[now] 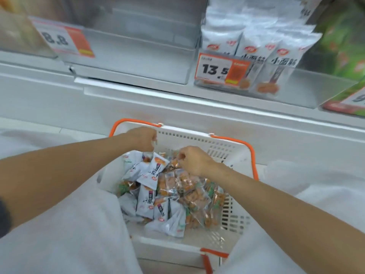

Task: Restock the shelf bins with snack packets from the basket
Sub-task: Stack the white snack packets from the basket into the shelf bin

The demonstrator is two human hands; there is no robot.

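A white perforated plastic basket with orange handles (187, 135) stands on the floor just in front of the white shelf base (197, 107), between two folds of white fabric (69, 234) at the bottom of the view. Inside it lies a loose heap of snacks: white and grey foil snack packets (145, 202) mostly toward the left and front, and clear snack packets showing orange pieces (190, 194) toward the right. Both hands reach down into the far end of the basket. The left hand (143, 139) has its fingers curled downward and pinches what looks like the top edge of one white and grey packet, though blur makes the hold hard to read. The right hand (194, 161), near it and a little lower, has finger and thumb closed on the corner of one clear packet at the top of the heap. Above, on the shelf, a clear plastic bin (138, 56) sits in the middle, with a white and orange price tag reading 8.8 (62, 39) to its left. To the right, a second clear bin (300, 86) holds upright white packets with red logos (254, 46) and carries a price tag reading 13.5 (221, 69) on its front. Green packets (343, 46) fill the far right edge, blurred.
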